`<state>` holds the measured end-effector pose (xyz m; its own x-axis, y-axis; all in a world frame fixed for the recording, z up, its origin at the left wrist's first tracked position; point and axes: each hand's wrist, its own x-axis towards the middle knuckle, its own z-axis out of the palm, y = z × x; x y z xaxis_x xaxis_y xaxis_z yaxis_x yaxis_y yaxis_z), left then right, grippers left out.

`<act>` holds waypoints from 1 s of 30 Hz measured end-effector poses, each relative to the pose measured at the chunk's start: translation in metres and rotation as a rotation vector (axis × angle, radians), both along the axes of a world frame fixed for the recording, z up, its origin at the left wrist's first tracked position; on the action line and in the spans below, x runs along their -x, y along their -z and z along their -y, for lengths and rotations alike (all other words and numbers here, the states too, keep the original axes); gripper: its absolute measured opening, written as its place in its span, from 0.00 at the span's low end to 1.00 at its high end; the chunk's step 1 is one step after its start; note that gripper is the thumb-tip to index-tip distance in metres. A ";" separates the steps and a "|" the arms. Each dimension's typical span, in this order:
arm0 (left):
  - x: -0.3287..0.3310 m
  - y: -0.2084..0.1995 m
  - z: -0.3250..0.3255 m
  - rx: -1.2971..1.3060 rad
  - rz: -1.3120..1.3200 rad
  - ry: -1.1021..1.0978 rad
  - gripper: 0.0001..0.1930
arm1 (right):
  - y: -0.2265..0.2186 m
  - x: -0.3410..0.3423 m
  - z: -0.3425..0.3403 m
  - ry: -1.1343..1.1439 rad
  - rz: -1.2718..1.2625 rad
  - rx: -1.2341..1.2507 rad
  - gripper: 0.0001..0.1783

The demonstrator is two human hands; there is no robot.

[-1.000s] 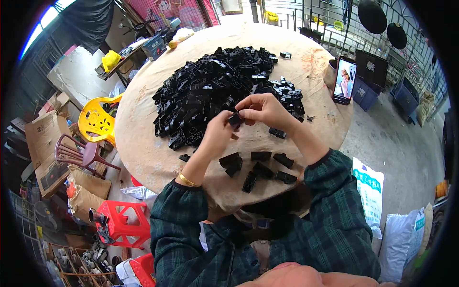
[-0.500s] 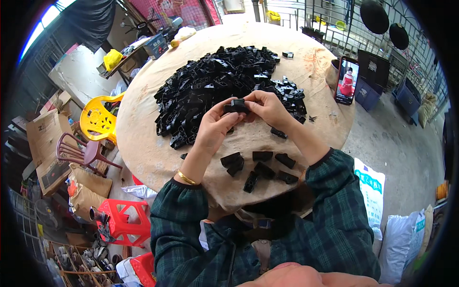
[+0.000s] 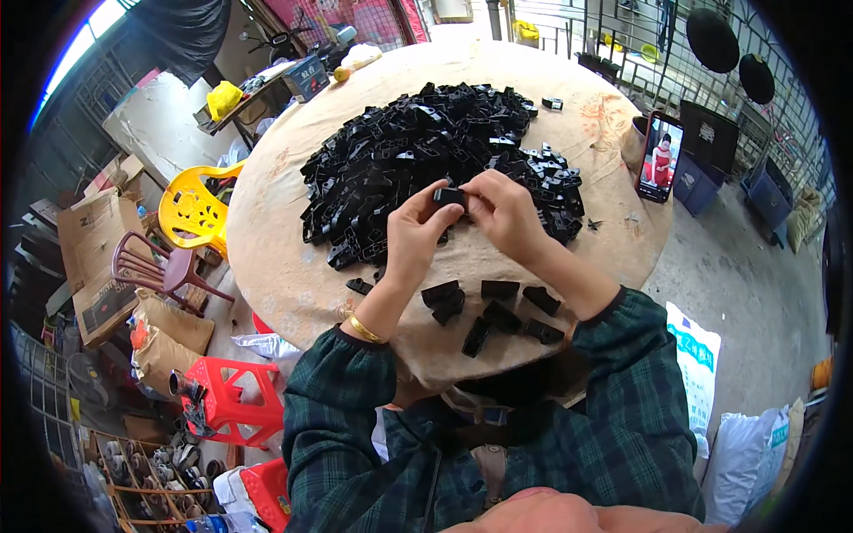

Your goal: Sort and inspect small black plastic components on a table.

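Note:
A small black plastic part (image 3: 448, 196) is held up over the table at the near edge of a big heap. My left hand (image 3: 414, 238) pinches it between thumb and fingers. On its right side, my right hand (image 3: 506, 211) has its fingertips closed against it; whether they hold a further small piece is hidden. Behind both hands spreads the heap of black plastic parts (image 3: 382, 160). Between my forearms, several separate black parts (image 3: 502, 317) lie close to the table's front edge.
The round table (image 3: 275, 275) has a pale, stained cloth. A phone (image 3: 659, 158) stands upright at its right edge. To the left are a yellow chair (image 3: 191, 209), a purple chair (image 3: 160, 266) and a red stool (image 3: 233, 400). White sacks (image 3: 746, 466) stand at the lower right.
The view has shifted slightly, moving the table toward the right of the picture. My right hand's fingers have curled more at the part, which both hands still touch.

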<state>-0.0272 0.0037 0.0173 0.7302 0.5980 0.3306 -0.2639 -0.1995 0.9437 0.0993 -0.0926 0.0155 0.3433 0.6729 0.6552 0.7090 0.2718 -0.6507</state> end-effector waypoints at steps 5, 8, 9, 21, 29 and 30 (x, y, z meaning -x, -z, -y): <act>0.002 -0.003 0.000 0.310 0.113 0.109 0.16 | -0.007 0.012 0.000 0.097 0.223 -0.160 0.10; 0.003 -0.008 -0.002 0.338 0.133 0.159 0.16 | -0.009 0.007 -0.001 -0.015 0.086 -0.192 0.10; 0.003 -0.010 -0.002 0.331 0.145 0.167 0.16 | -0.010 0.006 0.001 -0.040 -0.026 -0.152 0.10; 0.004 -0.005 0.012 -0.907 -0.384 0.471 0.12 | -0.019 -0.118 0.074 0.589 0.229 0.894 0.24; -0.032 0.020 0.035 -1.053 -0.055 0.394 0.11 | 0.010 -0.113 0.038 0.588 0.193 0.782 0.18; -0.035 0.021 0.037 -1.100 -0.001 0.381 0.11 | 0.011 -0.111 0.034 0.588 0.155 0.682 0.17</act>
